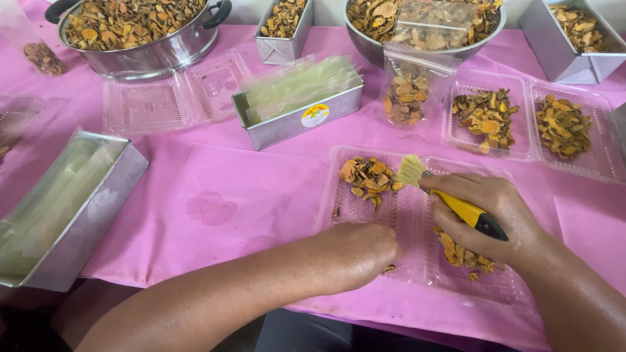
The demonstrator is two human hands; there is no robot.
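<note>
Pink cloth covers the table [215, 195], and it is crowded with tins and clear packs. Nearest the person lies an open clamshell tray [404, 215], its two halves flat on the cloth. A small heap of dried slices [368, 177] sits in the far half, and more slices [463, 255] lie in the near half, partly under the right hand.

That right hand [495, 218] is clamped on a brush [456, 203] with a yellow and black handle; the pale bristles point left and touch the edge of the far heap. The left hand [362, 254] rests curled on the tray's near left corner, fingers drawn together over a few crumbs, though I cannot tell whether it pinches anything.

Beyond, a tin [297, 107] of folded clear bags stands mid-table, with a similar tin [62, 208] at the left edge. A steel pot [140, 32] and a colander [424, 26] full of the same slices stand along the back, near a filled bag [407, 98] and a filled open tray [528, 120].
</note>
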